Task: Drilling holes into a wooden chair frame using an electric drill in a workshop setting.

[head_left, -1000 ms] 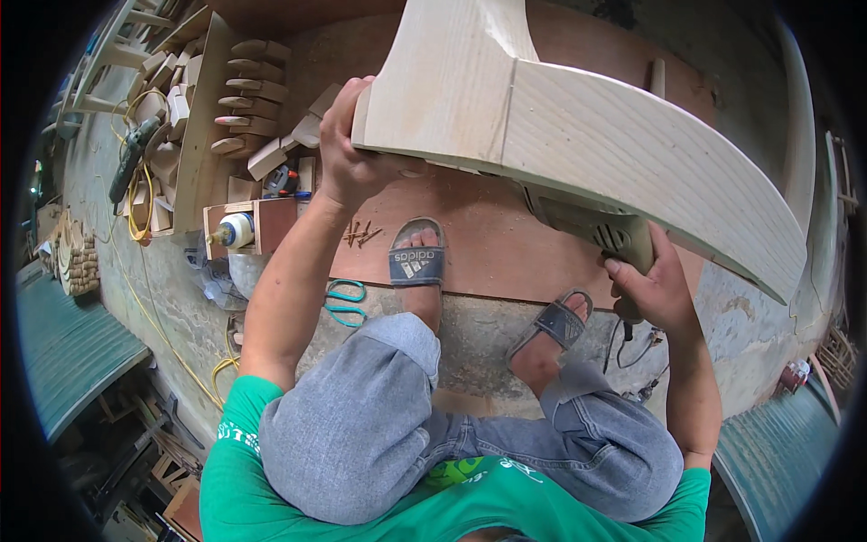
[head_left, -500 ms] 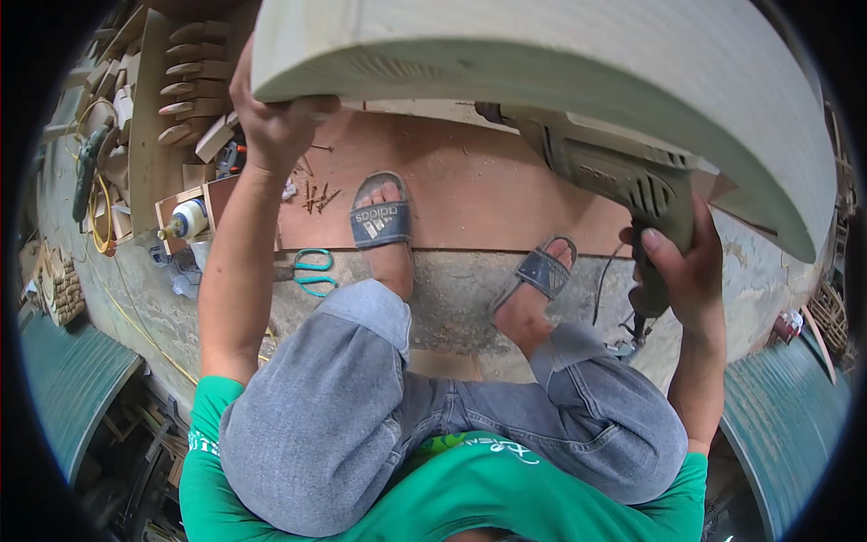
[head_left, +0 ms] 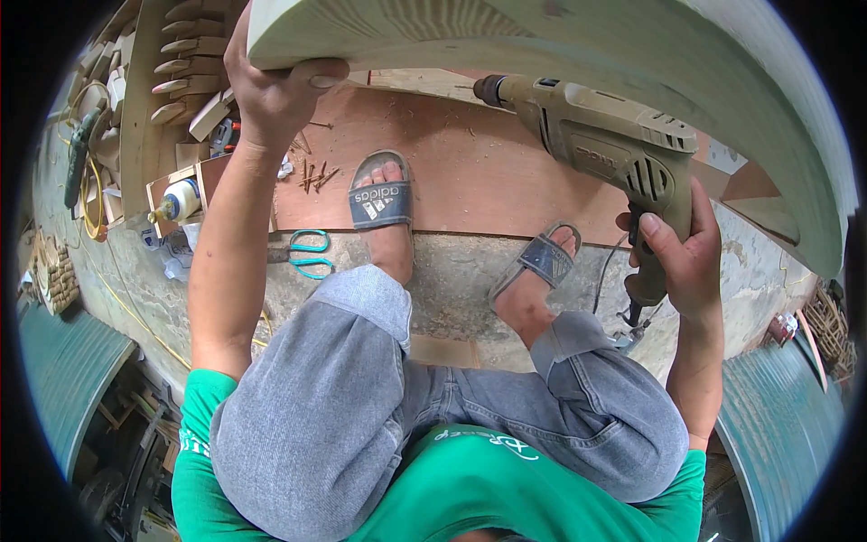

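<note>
A large pale wooden piece with a curved edge (head_left: 542,45) spans the top of the head view. My left hand (head_left: 275,99) grips its left end, with the thumb along the underside and the other fingers partly hidden. My right hand (head_left: 682,248) is wrapped round the handle of an olive-brown power drill (head_left: 605,135). The drill lies level beneath the curved piece, its dark chuck pointing left. I cannot make out a bit in the chuck. A cord hangs from the bottom of the handle.
My sandalled feet rest at a reddish plywood sheet (head_left: 433,181). Several screws (head_left: 316,176) lie on it. Teal-handled scissors (head_left: 310,253) lie on the concrete floor. At left are a glue bottle (head_left: 181,200) in a wooden box, shaped wooden pieces (head_left: 194,68) and a yellow hose (head_left: 92,212).
The curved wooden piece has shifted up and tilted, showing more of its underside and more of the drill. My left hand has risen with it; my right hand keeps its hold.
</note>
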A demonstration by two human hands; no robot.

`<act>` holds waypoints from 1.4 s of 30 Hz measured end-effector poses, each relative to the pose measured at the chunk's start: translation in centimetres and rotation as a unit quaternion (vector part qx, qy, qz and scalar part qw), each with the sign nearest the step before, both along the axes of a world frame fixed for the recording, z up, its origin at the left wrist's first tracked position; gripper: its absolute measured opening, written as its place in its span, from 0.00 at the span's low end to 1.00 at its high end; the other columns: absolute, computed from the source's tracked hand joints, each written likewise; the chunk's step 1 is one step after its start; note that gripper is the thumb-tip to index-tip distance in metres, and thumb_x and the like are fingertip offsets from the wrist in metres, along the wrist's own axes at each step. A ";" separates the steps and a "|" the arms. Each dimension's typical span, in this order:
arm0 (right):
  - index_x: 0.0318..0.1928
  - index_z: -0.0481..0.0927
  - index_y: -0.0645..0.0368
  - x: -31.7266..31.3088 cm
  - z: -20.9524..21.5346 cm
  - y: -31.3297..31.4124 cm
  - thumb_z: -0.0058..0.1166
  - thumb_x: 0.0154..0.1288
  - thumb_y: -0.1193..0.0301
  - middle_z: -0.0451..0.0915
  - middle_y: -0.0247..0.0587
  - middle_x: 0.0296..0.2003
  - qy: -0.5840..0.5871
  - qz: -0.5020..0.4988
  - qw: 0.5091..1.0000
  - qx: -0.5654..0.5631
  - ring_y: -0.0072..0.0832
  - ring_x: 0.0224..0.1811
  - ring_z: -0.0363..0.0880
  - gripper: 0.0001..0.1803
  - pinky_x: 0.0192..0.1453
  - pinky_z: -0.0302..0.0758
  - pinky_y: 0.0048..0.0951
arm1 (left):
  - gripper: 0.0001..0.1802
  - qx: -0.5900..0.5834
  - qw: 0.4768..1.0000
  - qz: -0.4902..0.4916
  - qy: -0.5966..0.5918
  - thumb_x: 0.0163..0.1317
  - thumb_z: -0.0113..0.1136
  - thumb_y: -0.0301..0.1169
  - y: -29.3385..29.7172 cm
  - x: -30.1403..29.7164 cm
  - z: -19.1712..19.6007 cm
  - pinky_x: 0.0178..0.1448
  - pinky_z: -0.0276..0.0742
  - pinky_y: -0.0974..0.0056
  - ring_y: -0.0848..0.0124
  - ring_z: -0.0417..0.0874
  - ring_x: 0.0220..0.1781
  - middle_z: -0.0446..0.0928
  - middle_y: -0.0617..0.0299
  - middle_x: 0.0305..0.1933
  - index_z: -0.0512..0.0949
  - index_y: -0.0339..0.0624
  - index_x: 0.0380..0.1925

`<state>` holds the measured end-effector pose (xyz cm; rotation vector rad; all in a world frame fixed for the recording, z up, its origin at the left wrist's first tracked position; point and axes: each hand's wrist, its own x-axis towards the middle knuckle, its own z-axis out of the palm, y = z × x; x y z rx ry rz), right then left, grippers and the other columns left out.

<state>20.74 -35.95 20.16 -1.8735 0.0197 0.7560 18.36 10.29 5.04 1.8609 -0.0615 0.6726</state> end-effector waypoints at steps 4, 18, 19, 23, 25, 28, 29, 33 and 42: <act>0.60 0.70 0.62 -0.2 -0.5 0.4 0.60 0.67 0.68 0.79 0.42 0.46 0.004 -0.004 1.000 -0.004 0.28 0.43 0.85 0.24 0.32 0.81 0.25 | 0.09 -0.024 1.000 -0.009 -0.009 0.63 0.63 0.33 -0.5 0.1 0.0 0.42 0.73 0.69 0.77 0.76 0.37 0.76 0.69 0.35 0.77 0.39 0.36; 0.59 0.74 0.61 1.8 1.5 4.0 0.65 0.67 0.62 0.79 0.33 0.34 -0.033 0.077 0.994 -0.066 0.18 0.33 0.79 0.25 0.31 0.77 0.22 | 0.23 0.004 0.999 -0.037 -0.040 0.64 0.68 0.47 -4.2 2.2 5.3 0.38 0.76 0.71 0.77 0.78 0.35 0.80 0.68 0.36 0.77 0.37 0.44; 0.59 0.74 0.61 1.6 1.5 4.2 0.65 0.67 0.62 0.79 0.33 0.34 -0.029 0.078 0.994 -0.069 0.18 0.33 0.79 0.25 0.31 0.77 0.22 | 0.23 0.001 0.999 -0.037 -0.035 0.64 0.68 0.47 -4.5 2.2 5.4 0.38 0.76 0.71 0.77 0.78 0.35 0.80 0.68 0.36 0.77 0.37 0.44; 0.55 0.75 0.60 1.0 1.1 4.5 0.65 0.69 0.57 0.79 0.32 0.34 -0.049 0.081 0.991 -0.095 0.18 0.33 0.80 0.24 0.30 0.77 0.22 | 0.30 -0.024 0.996 -0.063 -0.053 0.60 0.71 0.54 -5.8 2.4 6.1 0.40 0.76 0.70 0.78 0.78 0.37 0.80 0.68 0.36 0.78 0.35 0.43; 0.56 0.74 0.60 0.9 0.7 4.3 0.60 0.72 0.57 0.81 0.36 0.32 -0.074 0.068 0.990 -0.102 0.18 0.31 0.79 0.22 0.28 0.76 0.21 | 0.33 -0.014 0.995 -0.065 -0.069 0.59 0.71 0.57 -6.2 2.5 6.4 0.41 0.76 0.68 0.76 0.79 0.38 0.81 0.67 0.37 0.78 0.35 0.43; 0.54 0.74 0.60 1.5 0.3 3.6 0.59 0.73 0.58 0.80 0.36 0.31 -0.062 0.091 0.992 -0.063 0.18 0.29 0.79 0.21 0.26 0.75 0.21 | 0.34 0.028 0.996 -0.049 -0.072 0.58 0.70 0.60 -5.5 2.5 6.1 0.42 0.77 0.67 0.75 0.79 0.38 0.81 0.67 0.36 0.79 0.35 0.42; 0.54 0.74 0.60 1.5 0.3 3.5 0.59 0.73 0.58 0.80 0.36 0.31 -0.064 0.090 0.992 -0.062 0.18 0.29 0.79 0.21 0.26 0.75 0.21 | 0.34 0.028 0.996 -0.049 -0.074 0.58 0.70 0.60 -5.2 2.4 5.9 0.42 0.77 0.67 0.75 0.79 0.38 0.81 0.67 0.36 0.79 0.35 0.42; 0.51 0.75 0.59 1.6 0.0 2.8 0.64 0.69 0.59 0.78 0.31 0.28 -0.055 0.079 0.993 -0.062 0.17 0.28 0.77 0.20 0.27 0.75 0.22 | 0.36 0.038 0.997 0.014 -0.069 0.62 0.67 0.57 -3.2 2.0 2.0 0.49 0.76 0.60 0.70 0.77 0.44 0.78 0.60 0.44 0.74 0.34 0.51; 0.51 0.75 0.60 1.2 -0.5 3.8 0.64 0.69 0.61 0.77 0.31 0.27 -0.047 0.059 0.996 -0.045 0.17 0.26 0.77 0.20 0.26 0.75 0.22 | 0.27 -0.169 0.931 0.159 -0.283 0.72 0.58 0.48 -5.9 3.9 1.4 0.54 0.72 0.50 0.55 0.76 0.49 0.74 0.48 0.52 0.71 0.36 0.56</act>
